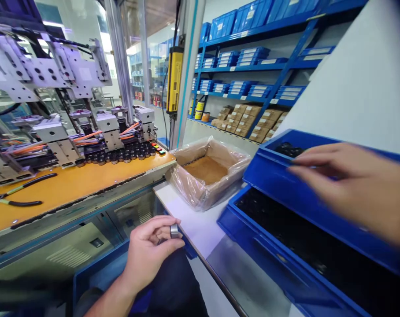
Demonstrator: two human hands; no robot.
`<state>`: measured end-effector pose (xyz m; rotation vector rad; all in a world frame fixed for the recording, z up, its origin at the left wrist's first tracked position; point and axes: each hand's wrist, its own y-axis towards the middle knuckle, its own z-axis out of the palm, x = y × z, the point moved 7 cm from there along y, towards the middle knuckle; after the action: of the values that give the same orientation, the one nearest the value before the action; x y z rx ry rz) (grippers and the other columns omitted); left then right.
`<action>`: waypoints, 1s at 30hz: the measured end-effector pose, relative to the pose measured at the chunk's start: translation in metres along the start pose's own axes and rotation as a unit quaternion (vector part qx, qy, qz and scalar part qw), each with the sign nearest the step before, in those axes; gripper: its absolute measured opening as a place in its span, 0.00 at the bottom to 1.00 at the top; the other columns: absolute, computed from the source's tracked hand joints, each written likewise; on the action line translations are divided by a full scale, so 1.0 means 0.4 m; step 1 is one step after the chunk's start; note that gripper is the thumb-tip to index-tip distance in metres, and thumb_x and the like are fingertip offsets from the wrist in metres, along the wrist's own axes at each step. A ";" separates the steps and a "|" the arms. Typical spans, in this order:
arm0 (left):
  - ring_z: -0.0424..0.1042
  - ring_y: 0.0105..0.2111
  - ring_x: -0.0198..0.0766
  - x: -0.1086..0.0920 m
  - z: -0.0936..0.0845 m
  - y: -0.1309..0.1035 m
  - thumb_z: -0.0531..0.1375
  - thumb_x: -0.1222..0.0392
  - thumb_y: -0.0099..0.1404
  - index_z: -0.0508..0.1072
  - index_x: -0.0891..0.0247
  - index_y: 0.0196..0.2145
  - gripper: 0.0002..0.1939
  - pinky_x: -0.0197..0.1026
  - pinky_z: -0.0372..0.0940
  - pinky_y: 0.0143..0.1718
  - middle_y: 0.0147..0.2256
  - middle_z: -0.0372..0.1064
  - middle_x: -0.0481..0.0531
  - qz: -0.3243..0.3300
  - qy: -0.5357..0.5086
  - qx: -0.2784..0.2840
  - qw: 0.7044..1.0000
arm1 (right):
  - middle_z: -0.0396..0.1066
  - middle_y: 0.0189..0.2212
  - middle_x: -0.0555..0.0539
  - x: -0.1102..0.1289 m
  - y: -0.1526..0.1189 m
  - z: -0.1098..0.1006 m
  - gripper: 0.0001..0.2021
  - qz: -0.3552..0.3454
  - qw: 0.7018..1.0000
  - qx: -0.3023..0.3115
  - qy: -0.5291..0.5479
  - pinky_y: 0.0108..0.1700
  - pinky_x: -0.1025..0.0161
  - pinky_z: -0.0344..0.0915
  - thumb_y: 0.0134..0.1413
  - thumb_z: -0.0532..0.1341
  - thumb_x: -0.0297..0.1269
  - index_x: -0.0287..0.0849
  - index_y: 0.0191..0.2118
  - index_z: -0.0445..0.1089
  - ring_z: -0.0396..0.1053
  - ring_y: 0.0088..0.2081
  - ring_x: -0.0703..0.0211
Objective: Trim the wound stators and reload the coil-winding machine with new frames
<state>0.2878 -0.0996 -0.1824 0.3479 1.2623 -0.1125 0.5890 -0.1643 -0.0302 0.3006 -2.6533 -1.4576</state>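
Between the thumb and forefinger of my left hand (pixel 150 246) is a short silvery metal ring (pixel 174 231). The other fingers curl behind it, and their inner side is partly hidden. My right hand (pixel 345 180), smeared by motion, hovers at the upper blue bin (pixel 272 171). Its thumb and fingertips are pinched near the small black parts (pixel 287 149) in that bin; whatever they hold is too blurred to name. Below it, a lower blue bin (pixel 233 211) contains many more small black parts (pixel 269 215).
A plastic-lined cardboard box (pixel 200 193) stands on the white table (pixel 200 237). To the left, an orange workbench (pixel 87 185) carries machine fixtures (pixel 57 136), rows of round black parts (pixel 120 154) and pliers (pixel 21 191). Blue shelves (pixel 246 66) with bins fill the background.
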 end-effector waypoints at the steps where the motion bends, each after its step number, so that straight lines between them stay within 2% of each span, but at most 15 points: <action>1: 0.80 0.33 0.41 0.005 0.012 -0.003 0.73 0.70 0.48 0.82 0.62 0.37 0.17 0.40 0.76 0.39 0.39 0.80 0.56 -0.009 -0.008 0.008 1.000 | 0.73 0.30 0.45 0.060 -0.014 0.019 0.08 -0.029 0.998 0.024 0.058 0.33 0.62 0.67 0.59 0.65 0.36 0.39 0.31 0.74 0.72 0.31 0.62; 3: 0.81 0.33 0.42 0.010 0.039 -0.011 0.73 0.70 0.47 0.82 0.62 0.38 0.18 0.39 0.77 0.38 0.39 0.81 0.55 -0.020 -0.022 0.028 0.999 | 0.71 0.29 0.46 0.182 -0.058 0.068 0.05 -0.057 0.972 0.074 0.214 0.32 0.66 0.69 0.61 0.63 0.30 0.40 0.32 0.71 0.71 0.31 0.63; 5: 0.81 0.33 0.41 0.013 0.069 -0.019 0.73 0.71 0.48 0.82 0.60 0.38 0.18 0.36 0.77 0.37 0.38 0.82 0.54 -0.032 -0.029 0.058 0.997 | 0.70 0.29 0.46 0.283 -0.108 0.112 0.04 -0.065 0.936 0.102 0.329 0.31 0.68 0.68 0.63 0.60 0.29 0.39 0.35 0.69 0.70 0.31 0.64; 8: 0.81 0.32 0.38 0.018 0.105 -0.030 0.72 0.72 0.48 0.82 0.59 0.38 0.18 0.33 0.76 0.37 0.34 0.82 0.51 -0.045 -0.018 0.097 0.994 | 0.71 0.29 0.46 0.359 -0.168 0.144 0.05 -0.085 0.914 0.101 0.383 0.33 0.69 0.69 0.64 0.57 0.28 0.38 0.35 0.68 0.70 0.32 0.64; 11: 0.81 0.33 0.37 0.027 0.123 -0.036 0.72 0.73 0.48 0.81 0.59 0.39 0.19 0.32 0.75 0.38 0.35 0.82 0.50 -0.045 -0.010 0.106 0.993 | 0.70 0.28 0.46 0.357 -0.197 0.148 0.06 -0.086 0.918 0.095 0.376 0.34 0.68 0.69 0.63 0.56 0.26 0.38 0.34 0.68 0.69 0.31 0.64; 15: 0.81 0.34 0.37 0.032 0.134 -0.038 0.71 0.74 0.49 0.81 0.59 0.40 0.20 0.32 0.75 0.39 0.36 0.82 0.49 -0.035 -0.015 0.109 0.993 | 0.72 0.30 0.45 0.336 -0.204 0.133 0.05 -0.101 0.922 0.073 0.366 0.38 0.68 0.70 0.62 0.57 0.25 0.36 0.35 0.69 0.70 0.33 0.63; 18: 0.81 0.33 0.37 0.019 0.136 -0.038 0.71 0.75 0.49 0.81 0.60 0.39 0.19 0.32 0.75 0.39 0.36 0.82 0.50 -0.013 -0.009 0.106 0.994 | 0.73 0.34 0.43 0.328 -0.198 0.125 0.03 -0.109 0.925 0.071 0.358 0.41 0.67 0.72 0.62 0.58 0.26 0.34 0.40 0.69 0.71 0.37 0.63; 21: 0.81 0.31 0.37 0.013 0.133 -0.040 0.71 0.76 0.48 0.81 0.61 0.39 0.20 0.31 0.76 0.36 0.33 0.82 0.50 -0.008 0.000 0.094 0.996 | 0.73 0.37 0.42 0.323 -0.192 0.119 0.08 -0.113 0.930 0.072 0.343 0.42 0.67 0.72 0.63 0.58 0.27 0.33 0.47 0.68 0.72 0.42 0.62; 30: 0.81 0.34 0.37 0.024 0.132 -0.051 0.70 0.77 0.49 0.82 0.57 0.40 0.22 0.32 0.75 0.39 0.35 0.82 0.48 -0.054 -0.049 0.127 0.989 | 0.72 0.35 0.44 0.330 -0.187 0.111 0.09 -0.158 0.937 0.067 0.304 0.40 0.66 0.73 0.65 0.57 0.32 0.35 0.48 0.67 0.73 0.40 0.62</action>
<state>0.3334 -0.1346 -0.1818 0.4871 1.1705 -0.3808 0.4615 -0.1960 -0.1181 1.0440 -2.2499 -1.0137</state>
